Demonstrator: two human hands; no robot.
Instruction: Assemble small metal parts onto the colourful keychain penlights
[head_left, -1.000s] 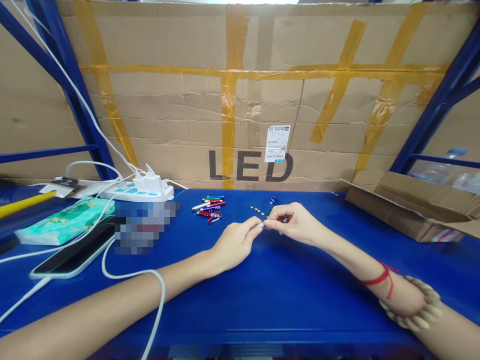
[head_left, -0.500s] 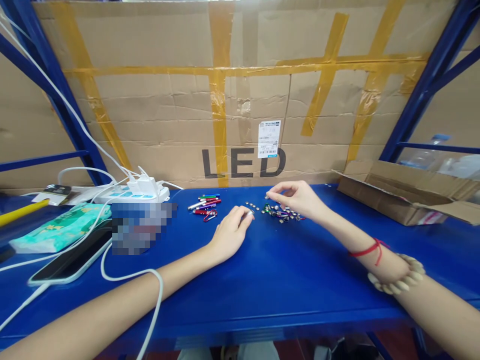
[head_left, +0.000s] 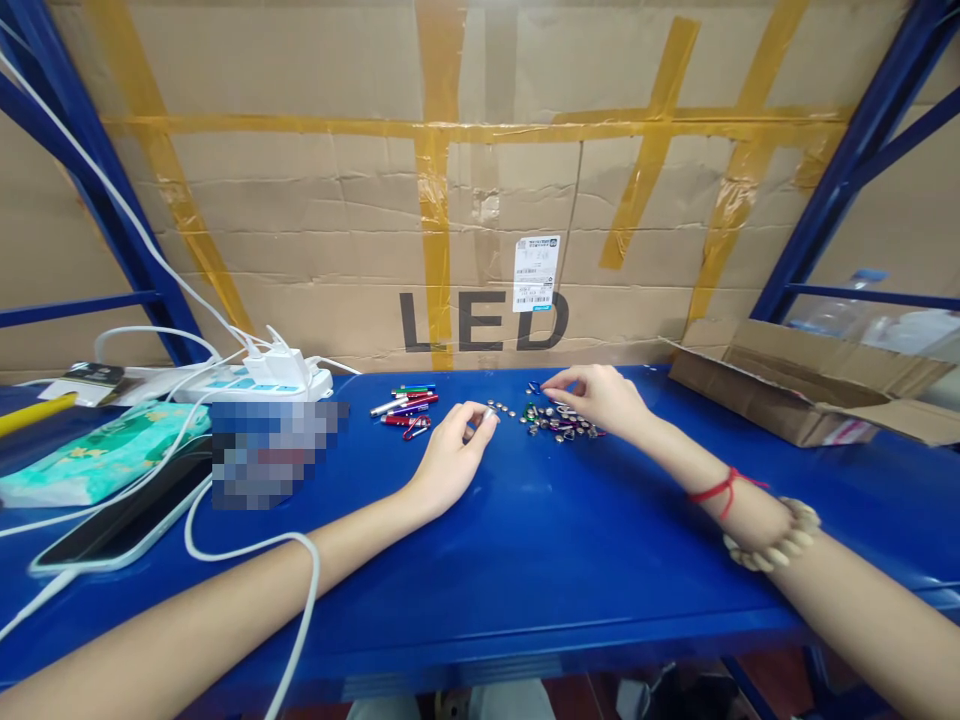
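Observation:
My left hand [head_left: 454, 455] rests on the blue tabletop with its fingers curled together. A small pale bit shows at its fingertips, too small to name. A short row of small round silver discs [head_left: 502, 408] lies just beyond those fingers. My right hand [head_left: 596, 396] is pinched above a pile of small metal parts [head_left: 559, 424], coloured and silver. At its fingertips a small blue carabiner clip [head_left: 534, 388] sticks out to the left. Several slim metal tubes [head_left: 409, 400] in red, blue, green, purple and silver lie left of my left hand, along with a red carabiner clip [head_left: 415, 428].
A cardboard box [head_left: 765, 400] sits open at the right. On the left are a power strip [head_left: 319, 385] with white plugs, a tissue pack [head_left: 112, 450], a phone [head_left: 127, 515] and a white cable [head_left: 311, 590] over my left forearm. A large carton [head_left: 300, 230] forms the back.
A small silver piece was at my right fingertips; now the blue carabiner clip shows there. My left hand stays almost in place. The whole view has shifted slightly.

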